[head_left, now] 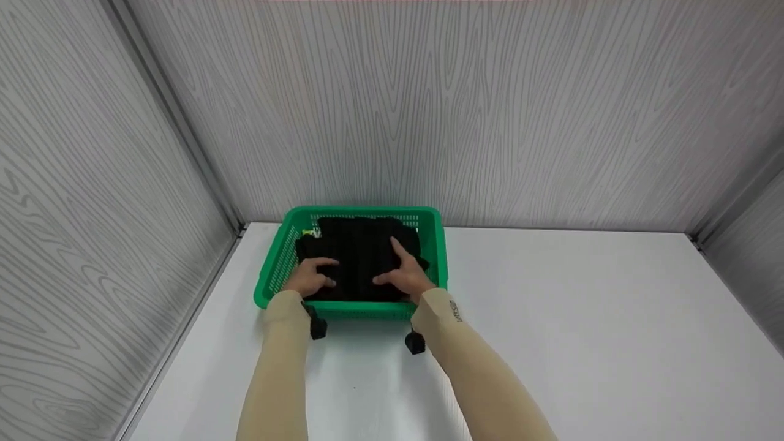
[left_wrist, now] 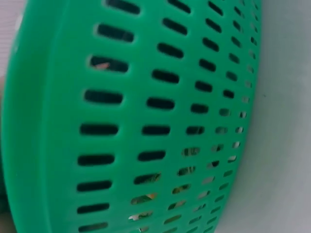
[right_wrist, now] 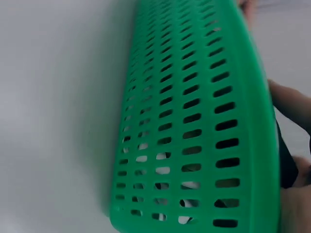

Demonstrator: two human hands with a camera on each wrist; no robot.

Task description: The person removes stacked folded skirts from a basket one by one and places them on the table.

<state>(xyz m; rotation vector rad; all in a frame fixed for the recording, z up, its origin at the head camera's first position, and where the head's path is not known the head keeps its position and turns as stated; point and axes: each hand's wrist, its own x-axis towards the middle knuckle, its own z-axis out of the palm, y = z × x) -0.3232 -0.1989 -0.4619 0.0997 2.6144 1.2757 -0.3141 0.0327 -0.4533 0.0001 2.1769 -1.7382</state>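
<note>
A green plastic basket [head_left: 443,257] with slotted walls holds a dark, folded-looking black cloth [head_left: 358,257]. Over the basket's near left part, my left hand [head_left: 308,277] rests on the cloth, thumb and forefinger spread apart. My right hand [head_left: 408,275] lies on the cloth's near right part, with the forefinger stretched out and the thumb pointing inward. In both head-view hands, the other fingers are largely hidden. The right wrist view shows part of the right hand [right_wrist: 292,104] beyond the basket rim, beside a bit of black cloth.
Something small, yellow-green and white [head_left: 311,233], shows at the basket's back left corner. Through the slots in the left wrist view appear pale and coloured bits. The basket stands on a white table [head_left: 569,324], close to the grey wood-grain back wall [head_left: 429,110]; a side wall [head_left: 92,233] rises at left.
</note>
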